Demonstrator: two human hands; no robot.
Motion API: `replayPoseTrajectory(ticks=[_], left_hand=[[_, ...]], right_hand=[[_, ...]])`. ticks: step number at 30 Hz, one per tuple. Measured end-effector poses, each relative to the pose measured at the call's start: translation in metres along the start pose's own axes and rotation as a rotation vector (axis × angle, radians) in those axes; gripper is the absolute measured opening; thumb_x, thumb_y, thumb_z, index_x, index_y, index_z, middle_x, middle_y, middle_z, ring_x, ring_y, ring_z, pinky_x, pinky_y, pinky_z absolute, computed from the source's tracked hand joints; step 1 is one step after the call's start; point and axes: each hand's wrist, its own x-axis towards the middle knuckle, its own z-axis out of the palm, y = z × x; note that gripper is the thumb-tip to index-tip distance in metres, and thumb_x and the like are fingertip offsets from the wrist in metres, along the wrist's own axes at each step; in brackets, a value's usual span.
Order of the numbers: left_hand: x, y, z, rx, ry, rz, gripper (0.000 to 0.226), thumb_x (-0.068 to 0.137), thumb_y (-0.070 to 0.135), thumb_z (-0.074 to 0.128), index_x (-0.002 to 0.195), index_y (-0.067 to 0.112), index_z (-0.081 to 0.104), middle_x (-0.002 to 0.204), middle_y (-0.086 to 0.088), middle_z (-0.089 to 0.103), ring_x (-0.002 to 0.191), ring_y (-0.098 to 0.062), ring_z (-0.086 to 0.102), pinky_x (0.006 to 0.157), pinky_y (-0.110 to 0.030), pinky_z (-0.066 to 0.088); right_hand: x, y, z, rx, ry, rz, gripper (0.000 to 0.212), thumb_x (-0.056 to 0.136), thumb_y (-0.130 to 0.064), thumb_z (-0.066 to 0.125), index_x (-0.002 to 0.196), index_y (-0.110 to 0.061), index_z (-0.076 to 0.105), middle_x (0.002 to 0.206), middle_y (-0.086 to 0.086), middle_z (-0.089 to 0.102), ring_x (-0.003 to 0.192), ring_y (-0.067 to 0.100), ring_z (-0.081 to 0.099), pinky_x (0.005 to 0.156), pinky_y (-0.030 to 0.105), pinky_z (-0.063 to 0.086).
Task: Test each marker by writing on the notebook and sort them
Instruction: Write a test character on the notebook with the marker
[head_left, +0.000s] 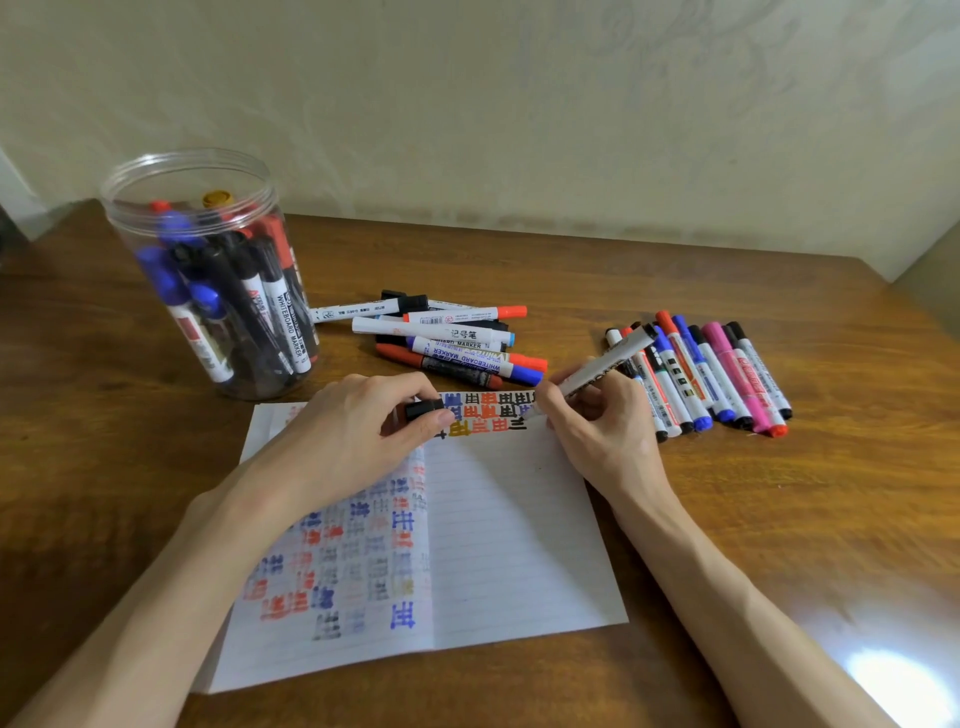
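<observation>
An open lined notebook (519, 525) lies in front of me, its left page full of coloured test marks and more marks along the top of the right page. My right hand (597, 421) grips a white marker (605, 364) with its tip on the top of the right page. My left hand (358, 436) rests on the notebook and pinches a black cap (423, 409). A loose pile of markers (452, 338) lies behind the notebook. A row of markers (717, 374) lies side by side to the right.
A clear plastic jar (218, 270) holding several markers stands at the back left of the wooden table (779, 519). A pale wall rises behind the table. A bright light spot shows on the table at the lower right.
</observation>
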Motion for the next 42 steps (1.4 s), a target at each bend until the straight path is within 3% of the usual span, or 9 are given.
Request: replayPoseTrajectory(ticks=[8,16,21,26,31,35,42], left_hand=[[-0.0003,-0.0009,0.0001,0.01,-0.002,-0.002,0.031,0.094,0.063,0.048,0.108,0.042,0.065,0.105,0.022,0.07,0.091,0.002,0.066,0.077,-0.032,0.06],[-0.0004,-0.0016,0.0,0.012,0.008,0.003,0.027,0.095,0.063,0.049,0.105,0.043,0.065,0.102,0.022,0.07,0.09,0.002,0.066,0.077,-0.033,0.059],[0.0,-0.0023,0.0003,0.007,0.004,0.004,0.029,0.094,0.063,0.049,0.106,0.042,0.065,0.103,0.022,0.07,0.091,0.002,0.066,0.077,-0.033,0.059],[0.0005,-0.0024,0.0001,0.001,-0.001,0.003,0.028,0.094,0.063,0.05,0.107,0.042,0.065,0.103,0.022,0.071,0.092,0.002,0.066,0.078,-0.034,0.06],[-0.0002,-0.0014,0.0,-0.002,0.004,0.007,0.025,0.096,0.06,0.051,0.106,0.042,0.066,0.103,0.022,0.07,0.092,0.001,0.066,0.079,-0.034,0.059],[-0.0001,-0.0026,0.0006,-0.011,0.01,0.014,0.026,0.095,0.062,0.051,0.105,0.043,0.066,0.101,0.023,0.071,0.09,0.002,0.066,0.078,-0.035,0.058],[0.0008,-0.004,0.0014,0.006,0.013,0.002,0.029,0.094,0.064,0.05,0.108,0.043,0.065,0.105,0.022,0.07,0.093,0.002,0.065,0.079,-0.034,0.059]], right_hand=[[-0.0013,-0.0021,0.0008,0.057,-0.051,0.016,0.01,0.096,-0.021,0.073,0.088,-0.015,0.073,0.073,-0.006,0.075,0.07,0.009,0.075,0.059,0.017,0.052],[-0.0003,0.0003,0.0021,0.01,-0.045,0.008,0.01,0.094,-0.023,0.074,0.087,-0.017,0.073,0.078,-0.003,0.077,0.073,0.011,0.075,0.065,0.029,0.061],[-0.0011,-0.0002,0.0015,0.007,-0.054,0.003,0.013,0.092,-0.02,0.073,0.079,-0.018,0.071,0.072,-0.003,0.075,0.067,0.014,0.073,0.06,0.032,0.058],[0.0,-0.0005,0.0,0.034,-0.005,0.019,0.009,0.093,-0.015,0.071,0.084,-0.013,0.073,0.073,-0.004,0.075,0.069,0.012,0.073,0.063,0.024,0.055],[-0.0004,-0.0005,0.0011,0.004,-0.01,-0.014,0.01,0.093,-0.017,0.072,0.083,-0.015,0.072,0.073,-0.004,0.075,0.07,0.014,0.073,0.062,0.031,0.059],[-0.0007,-0.0019,0.0011,-0.012,-0.033,-0.013,0.011,0.09,-0.016,0.072,0.079,-0.015,0.072,0.069,-0.009,0.073,0.066,0.009,0.07,0.059,0.026,0.056],[0.0007,0.0011,0.0001,-0.006,0.017,0.03,0.007,0.091,-0.017,0.07,0.085,-0.015,0.073,0.075,-0.004,0.076,0.069,0.012,0.073,0.06,0.025,0.056]])
